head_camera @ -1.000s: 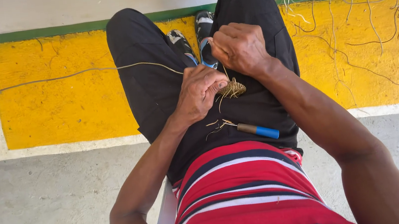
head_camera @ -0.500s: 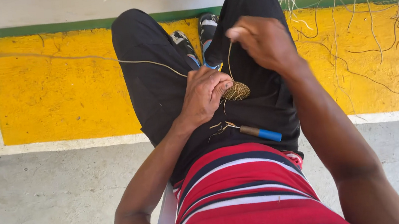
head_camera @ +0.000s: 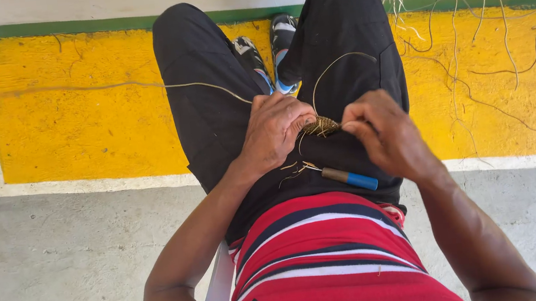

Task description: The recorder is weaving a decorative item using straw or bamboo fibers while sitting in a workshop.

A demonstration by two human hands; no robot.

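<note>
The left hand (head_camera: 274, 131) pinches a small woven fibre coil (head_camera: 321, 125); the right hand (head_camera: 384, 134) grips its strand (head_camera: 329, 69) above a blue-tipped tool (head_camera: 350, 178).

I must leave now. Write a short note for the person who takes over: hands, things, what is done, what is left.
Left hand pinches the small woven fibre piece on the lap.
Right hand grips a thin fibre strand that loops up from the piece.
A tool with a blue handle lies on the lap, untouched.
Done: a small woven start. Left: most of the weaving; loose fibres lie at the right.

The person wears a red, white and navy striped shirt (head_camera: 321, 259), black trousers (head_camera: 209, 110) and dark sneakers (head_camera: 282, 38).
</note>
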